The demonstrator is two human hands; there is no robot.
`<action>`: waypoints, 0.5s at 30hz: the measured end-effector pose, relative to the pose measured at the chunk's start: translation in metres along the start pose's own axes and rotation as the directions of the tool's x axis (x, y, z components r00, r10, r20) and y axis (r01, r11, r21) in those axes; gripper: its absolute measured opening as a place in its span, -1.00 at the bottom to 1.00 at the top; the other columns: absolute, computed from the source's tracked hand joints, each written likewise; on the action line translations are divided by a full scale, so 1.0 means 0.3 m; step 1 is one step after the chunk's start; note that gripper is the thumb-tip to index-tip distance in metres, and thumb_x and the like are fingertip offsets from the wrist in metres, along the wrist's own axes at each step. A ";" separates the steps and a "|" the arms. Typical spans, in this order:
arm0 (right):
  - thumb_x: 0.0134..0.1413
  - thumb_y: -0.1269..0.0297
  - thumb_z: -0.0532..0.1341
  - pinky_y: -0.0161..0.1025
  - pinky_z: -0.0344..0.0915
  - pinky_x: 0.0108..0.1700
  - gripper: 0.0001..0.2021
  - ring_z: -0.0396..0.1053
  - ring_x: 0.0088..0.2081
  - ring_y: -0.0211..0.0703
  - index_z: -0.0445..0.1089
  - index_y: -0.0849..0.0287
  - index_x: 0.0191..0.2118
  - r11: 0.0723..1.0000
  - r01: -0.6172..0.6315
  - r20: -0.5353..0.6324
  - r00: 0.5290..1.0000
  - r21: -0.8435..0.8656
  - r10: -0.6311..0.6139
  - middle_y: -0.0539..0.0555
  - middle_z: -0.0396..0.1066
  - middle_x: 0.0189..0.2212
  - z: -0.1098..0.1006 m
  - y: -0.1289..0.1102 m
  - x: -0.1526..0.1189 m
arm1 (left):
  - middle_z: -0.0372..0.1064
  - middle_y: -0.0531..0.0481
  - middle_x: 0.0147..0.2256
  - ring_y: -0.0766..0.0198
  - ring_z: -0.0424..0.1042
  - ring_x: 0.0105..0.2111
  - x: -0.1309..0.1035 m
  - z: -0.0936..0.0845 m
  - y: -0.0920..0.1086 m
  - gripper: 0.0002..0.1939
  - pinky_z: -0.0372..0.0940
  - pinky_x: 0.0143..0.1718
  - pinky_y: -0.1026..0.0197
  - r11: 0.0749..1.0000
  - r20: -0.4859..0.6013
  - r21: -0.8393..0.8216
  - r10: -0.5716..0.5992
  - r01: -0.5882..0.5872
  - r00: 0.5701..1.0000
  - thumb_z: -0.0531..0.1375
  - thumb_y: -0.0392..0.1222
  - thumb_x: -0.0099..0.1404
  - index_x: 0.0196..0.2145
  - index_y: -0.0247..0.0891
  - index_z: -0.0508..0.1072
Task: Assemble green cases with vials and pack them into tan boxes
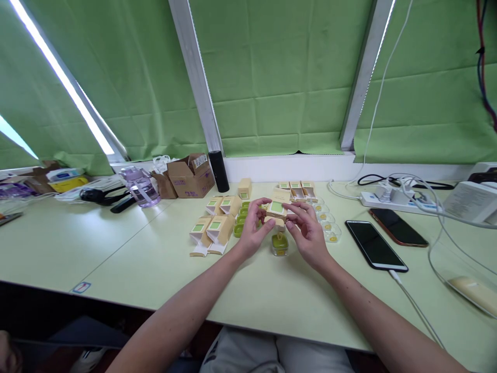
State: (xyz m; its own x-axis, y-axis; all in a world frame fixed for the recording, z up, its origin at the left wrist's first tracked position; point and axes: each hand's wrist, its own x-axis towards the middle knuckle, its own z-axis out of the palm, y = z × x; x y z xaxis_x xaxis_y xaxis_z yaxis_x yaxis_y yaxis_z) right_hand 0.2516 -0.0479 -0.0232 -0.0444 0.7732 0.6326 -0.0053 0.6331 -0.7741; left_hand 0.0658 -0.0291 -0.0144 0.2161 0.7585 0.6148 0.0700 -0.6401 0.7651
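Between my two hands is a small cream cardboard box [277,208] with a green window on its face. The fingers of my left hand [256,228] grip its left side, and those of my right hand [306,228] grip its right side. Just below the box, a small clear jar with a green lid [280,244] stands on the table. Several cream boxes with open flaps [218,228] stand left of my left hand. Green lids [239,224] lie in a row beside it, partly hidden by the hand. Clear cups with yellow bits [329,226] line up beyond my right hand.
More cream boxes [297,190] stand at the back. Two phones [376,244] lie to the right, near a power strip [396,201] with tangled white cables. A cardboard carton [191,177], a black cylinder [219,172] and a purple bottle [140,187] stand at the back left.
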 end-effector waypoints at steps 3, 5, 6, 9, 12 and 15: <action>0.38 0.08 0.25 0.08 0.47 0.20 -0.63 0.53 -0.05 -0.11 0.44 -0.16 0.24 1.000 0.019 0.023 1.000 -0.013 -0.019 0.13 0.15 0.17 0.000 0.007 -0.003 | 0.36 -0.14 0.00 0.16 0.42 -0.07 0.002 0.002 0.006 -0.39 0.35 -0.03 0.13 0.993 -0.009 -0.100 -0.056 0.055 0.998 0.29 0.20 0.38 0.20 -0.13 0.25; 0.38 0.10 0.26 0.09 0.47 0.20 -0.62 0.52 -0.05 -0.11 0.43 -0.16 0.25 0.999 0.035 0.029 0.999 -0.025 -0.034 0.14 0.15 0.17 -0.001 0.007 -0.004 | 0.37 -0.13 -0.01 0.15 0.42 -0.06 0.002 0.002 0.010 -0.40 0.35 -0.02 0.12 0.989 -0.015 -0.133 -0.073 0.070 0.997 0.32 0.18 0.36 0.18 -0.13 0.26; 0.37 0.10 0.26 0.09 0.47 0.19 -0.62 0.52 -0.06 -0.12 0.43 -0.16 0.25 0.999 0.042 0.031 0.999 -0.032 -0.041 0.14 0.15 0.17 0.000 0.007 -0.005 | 0.37 -0.13 -0.02 0.15 0.41 -0.06 0.002 0.003 0.011 -0.41 0.35 -0.02 0.11 0.987 -0.021 -0.142 -0.078 0.075 0.997 0.32 0.18 0.35 0.18 -0.13 0.27; 0.37 0.12 0.27 0.09 0.48 0.20 -0.62 0.52 -0.07 -0.13 0.44 -0.15 0.25 0.997 0.059 0.031 0.998 -0.043 -0.058 0.14 0.15 0.18 0.000 0.004 -0.007 | 0.39 -0.12 -0.03 0.13 0.42 -0.04 0.001 0.003 0.014 -0.42 0.34 0.00 0.10 0.982 -0.036 -0.163 -0.099 0.091 0.994 0.34 0.15 0.35 0.16 -0.13 0.28; 0.36 0.12 0.28 0.08 0.49 0.19 -0.61 0.52 -0.07 -0.13 0.43 -0.14 0.25 0.997 0.067 0.035 0.997 -0.045 -0.065 0.14 0.15 0.18 0.001 0.005 -0.008 | 0.40 -0.11 -0.07 0.12 0.43 -0.06 -0.001 0.004 0.016 -0.42 0.33 -0.01 0.10 0.977 -0.037 -0.184 -0.116 0.107 0.993 0.36 0.15 0.33 0.16 -0.12 0.29; 0.34 0.13 0.30 0.08 0.51 0.17 -0.61 0.53 -0.08 -0.13 0.43 -0.15 0.24 0.996 0.070 0.035 0.997 -0.050 -0.068 0.13 0.15 0.18 0.003 0.007 -0.007 | 0.41 -0.10 -0.08 0.13 0.44 -0.09 -0.001 0.005 0.017 -0.42 0.34 -0.04 0.11 0.976 -0.048 -0.192 -0.117 0.106 0.992 0.37 0.16 0.31 0.14 -0.11 0.31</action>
State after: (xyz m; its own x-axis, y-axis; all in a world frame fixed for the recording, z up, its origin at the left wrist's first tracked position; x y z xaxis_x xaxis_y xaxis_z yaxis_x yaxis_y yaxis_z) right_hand 0.2509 -0.0482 -0.0263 -0.0788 0.7262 0.6829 0.0412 0.6868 -0.7257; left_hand 0.0674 -0.0330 -0.0110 0.1595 0.8334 0.5292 -0.0960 -0.5204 0.8485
